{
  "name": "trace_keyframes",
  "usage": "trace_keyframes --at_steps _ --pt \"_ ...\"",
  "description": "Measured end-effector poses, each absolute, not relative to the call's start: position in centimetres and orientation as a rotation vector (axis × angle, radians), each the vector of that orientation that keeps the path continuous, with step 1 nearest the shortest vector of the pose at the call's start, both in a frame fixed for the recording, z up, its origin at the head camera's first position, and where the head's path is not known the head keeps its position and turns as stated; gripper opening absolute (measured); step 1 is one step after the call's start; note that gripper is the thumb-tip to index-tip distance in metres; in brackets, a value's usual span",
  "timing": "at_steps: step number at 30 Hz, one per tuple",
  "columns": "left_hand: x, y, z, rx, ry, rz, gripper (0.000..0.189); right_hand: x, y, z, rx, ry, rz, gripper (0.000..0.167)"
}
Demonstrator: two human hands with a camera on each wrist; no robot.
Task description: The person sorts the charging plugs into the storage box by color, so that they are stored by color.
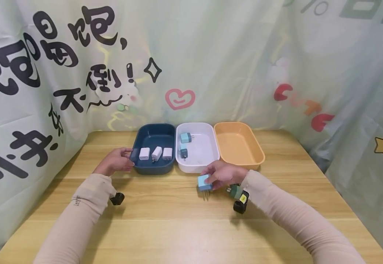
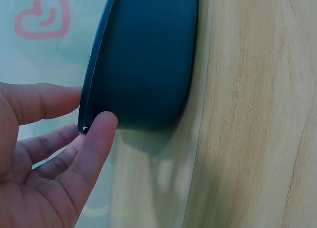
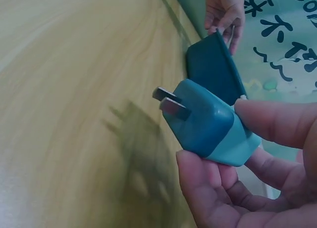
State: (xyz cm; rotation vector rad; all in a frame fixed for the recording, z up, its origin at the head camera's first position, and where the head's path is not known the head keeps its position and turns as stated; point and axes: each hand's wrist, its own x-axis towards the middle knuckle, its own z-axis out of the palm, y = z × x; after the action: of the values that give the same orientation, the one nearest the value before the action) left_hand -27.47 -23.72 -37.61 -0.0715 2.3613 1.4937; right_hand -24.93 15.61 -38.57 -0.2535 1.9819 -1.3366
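My right hand point(image 1: 222, 173) pinches a two-tone blue plug-in charger point(image 1: 205, 182) above the wooden table, in front of the white tray point(image 1: 197, 168). In the right wrist view the charger point(image 3: 208, 124) shows two flat metal prongs directed away from the palm. My left hand point(image 1: 115, 161) holds the left rim of the dark blue tray point(image 1: 155, 170), thumb and fingers on either side of the edge in the left wrist view. Several white chargers point(image 1: 157, 154) lie in that tray. Two teal chargers point(image 1: 185, 138) sit along the white tray's left side.
An orange tray point(image 1: 239, 146) stands at the right end of the row and shows a bare floor. A dark green charger point(image 1: 234, 191) lies on the table point(image 1: 165, 234), partly hidden beneath my right wrist. A printed curtain point(image 1: 231, 73) hangs behind and at both sides.
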Motion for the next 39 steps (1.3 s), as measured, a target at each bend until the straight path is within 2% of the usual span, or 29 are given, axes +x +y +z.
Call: trace_keyframes --at_steps 15,29,39 --pt "-27.4 -23.7 -37.6 -0.081 2.354 1.501 0.072 -25.2 15.7 -36.7 -0.333 1.98 -1.336 0.032" --pt "-27.6 -23.7 -37.8 -0.103 2.352 1.504 0.072 -27.3 15.3 -34.6 -0.286 1.986 -1.455 0.036" --pt "-27.5 -23.7 -37.8 -0.114 2.346 1.512 0.072 -29.0 14.9 -34.5 -0.227 2.017 -1.478 0.037"
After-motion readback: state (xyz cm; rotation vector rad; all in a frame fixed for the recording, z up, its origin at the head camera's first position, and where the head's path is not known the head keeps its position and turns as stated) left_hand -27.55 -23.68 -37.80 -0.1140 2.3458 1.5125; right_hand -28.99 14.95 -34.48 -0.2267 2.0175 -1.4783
